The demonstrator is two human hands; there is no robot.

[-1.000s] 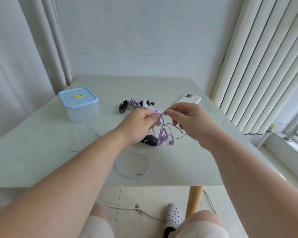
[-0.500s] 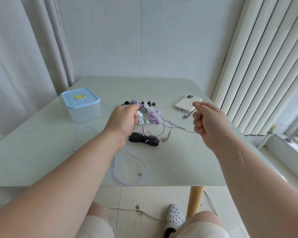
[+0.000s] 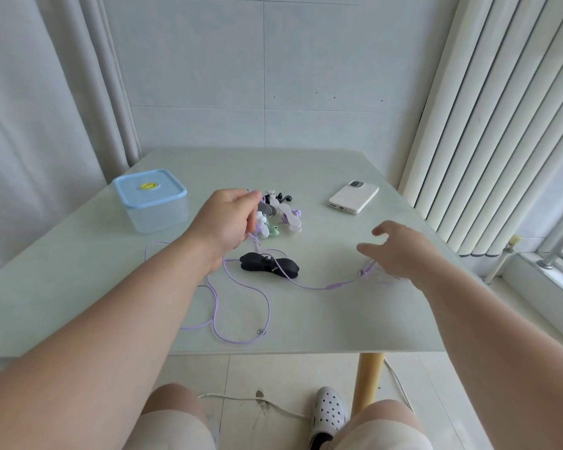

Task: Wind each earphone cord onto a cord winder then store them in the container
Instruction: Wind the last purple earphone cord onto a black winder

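Taking the black cord winder (image 3: 269,265) as the middle: the table (image 3: 78,287) is bare well to its left and near the edge front-right of it, so a hand slides in there fine. In front and front-left of it the purple earphone cord (image 3: 241,293) loops around, then crosses the winder and runs off right, so it's easy to snag. Just behind it sits a pile of winders and earbuds (image 3: 278,214), with the left hand (image 3: 228,219) at the pile's left side pinching the cord. Far back-left is the lidded container (image 3: 150,199) and back-right the phone (image 3: 353,197), with a bare lane between phone and pile. The right hand (image 3: 400,251) is spread over the cord's right end.
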